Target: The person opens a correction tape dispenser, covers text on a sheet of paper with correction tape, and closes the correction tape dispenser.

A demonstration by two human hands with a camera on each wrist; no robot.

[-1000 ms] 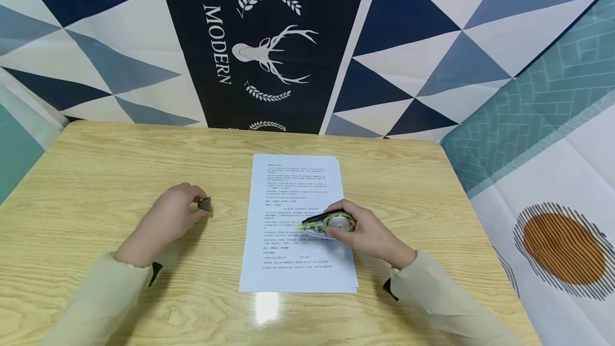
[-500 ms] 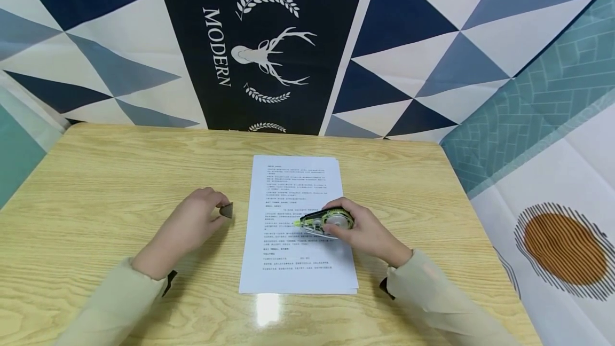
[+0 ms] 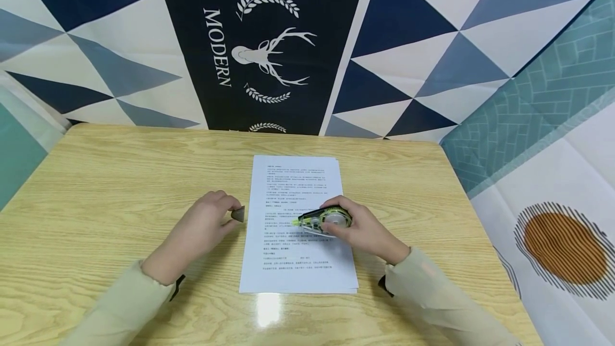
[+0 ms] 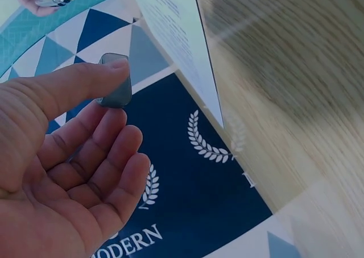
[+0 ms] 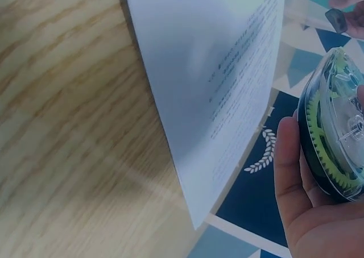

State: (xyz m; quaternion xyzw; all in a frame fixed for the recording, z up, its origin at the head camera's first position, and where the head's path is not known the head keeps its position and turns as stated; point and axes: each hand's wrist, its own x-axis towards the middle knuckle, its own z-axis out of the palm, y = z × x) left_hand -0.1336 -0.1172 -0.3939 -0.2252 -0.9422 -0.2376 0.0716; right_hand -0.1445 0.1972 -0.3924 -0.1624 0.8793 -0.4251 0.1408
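Note:
My right hand [image 3: 367, 231] grips a correction tape dispenser [image 3: 331, 221] above the printed sheets [image 3: 288, 276]. Its yellow-green tip points left over the text, and its clear casing shows a green toothed wheel in the right wrist view. Whether the tip touches the paper cannot be told. Just off the left edge of the sheets, my left hand [image 3: 202, 228] pinches a small dark grey cap [image 3: 238, 214] between thumb and forefinger. The left wrist view shows this cap [image 4: 116, 90] as a smooth rounded piece, with the other fingers loosely curled below it.
The sheets lie on a wooden table [image 3: 120, 175], slightly misaligned as a stack. Behind the table's far edge hangs a patterned cloth [image 3: 269, 52] with triangles and a deer head. Another patterned cloth [image 3: 552, 202] covers the right side.
My left hand has moved right with the cap, from the bare wood to beside the sheets. My right hand has shifted very slightly left with the correction tape dispenser.

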